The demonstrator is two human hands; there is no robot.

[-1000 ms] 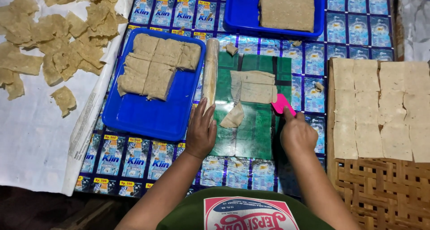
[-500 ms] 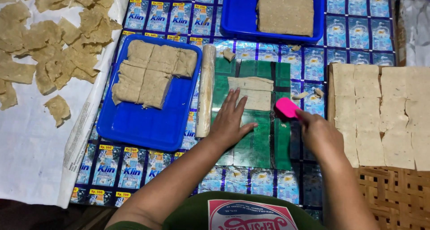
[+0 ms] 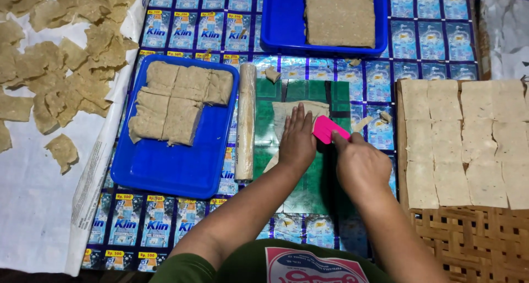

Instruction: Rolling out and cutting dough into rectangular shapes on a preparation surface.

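My left hand [image 3: 298, 141] lies flat, fingers spread, on a thin beige dough sheet [image 3: 282, 115] that rests on a green cutting mat [image 3: 289, 90]. Beside it, my right hand [image 3: 361, 166] grips a pink plastic scraper [image 3: 328, 129], whose edge meets the dough next to my left fingers. A wooden rolling pin [image 3: 246, 121] lies lengthwise along the mat's left edge.
A blue tray [image 3: 165, 170] at the left holds cut dough slabs [image 3: 177, 101]. Another blue tray [image 3: 282, 24] at the top holds one big slab [image 3: 340, 14]. A woven tray [image 3: 474, 233] at the right carries square dough pieces [image 3: 468, 139]. Torn dried pieces [image 3: 60, 68] lie on white paper at far left.
Both hands moved forward onto the dough sheet. My left hand went from the mat's left side to lying flat on the dough, and the scraper came down beside it.
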